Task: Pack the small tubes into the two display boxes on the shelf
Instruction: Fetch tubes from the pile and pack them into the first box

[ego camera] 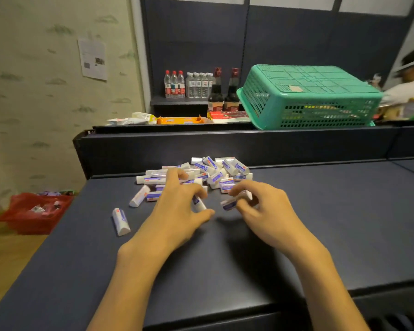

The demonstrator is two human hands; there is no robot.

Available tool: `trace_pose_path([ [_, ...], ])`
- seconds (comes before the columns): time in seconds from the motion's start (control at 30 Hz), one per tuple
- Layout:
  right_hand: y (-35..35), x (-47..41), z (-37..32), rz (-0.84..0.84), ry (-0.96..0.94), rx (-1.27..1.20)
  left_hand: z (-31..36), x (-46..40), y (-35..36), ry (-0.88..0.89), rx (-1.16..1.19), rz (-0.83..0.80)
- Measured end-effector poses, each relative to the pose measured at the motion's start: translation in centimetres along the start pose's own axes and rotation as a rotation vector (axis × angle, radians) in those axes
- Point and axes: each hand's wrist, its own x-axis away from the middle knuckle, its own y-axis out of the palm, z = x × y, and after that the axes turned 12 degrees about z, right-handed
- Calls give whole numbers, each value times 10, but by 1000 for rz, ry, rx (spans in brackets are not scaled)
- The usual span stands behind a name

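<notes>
Both your forearms reach in over the near edge of the dark desk [320, 235]. Your left hand [177, 211] sits at the front of the pile, thumb and fingers curled round one tube [199, 203], pinching it just off the surface. Your right hand [263, 206] is beside it, fingertips closed on a second tube [230, 203] held crosswise, and there may be another tucked behind those fingers; you can't be sure from here.

Out to your left, one stray tube [120, 221] lies alone near the desk's edge, another stray [139, 196] a little further in. Past your knuckles sits the pile [201, 174], white tubes with blue print, heaped every which way against the low back wall.

Here's the catch: no display boxes show anywhere, so the tubes in your hands have no visible place to go yet. Look for the boxes before you load up more.

The risks, as I judge them: these tubes look slick and round-ended, and a light pinch could let one squirt out. The lone stray by the left edge could roll off toward the red bin [34, 211] on the floor if your arm sweeps it. Rake the pile hard and tubes may scatter.

Further back, the upper ledge carries snack packs [179, 120], an upturned green basket [308, 96], dark bottles [216, 91] and water bottles [189, 84] behind. Someone [413, 77] is at the far right.
</notes>
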Motion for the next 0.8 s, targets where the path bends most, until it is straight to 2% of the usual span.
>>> trace_pose_path([
  [0.23,-53,19,55,90,125,26,55,0,43,75,-5,-212],
  [0.43,-101,33,116,138,87,39,119,9,82,126,-5,-285],
  [0.57,-155,42,166,153,54,43,177,17,122,169,-10,-273],
  [0.8,-268,57,256,162,95,12,300,36,213,216,-4,-134],
])
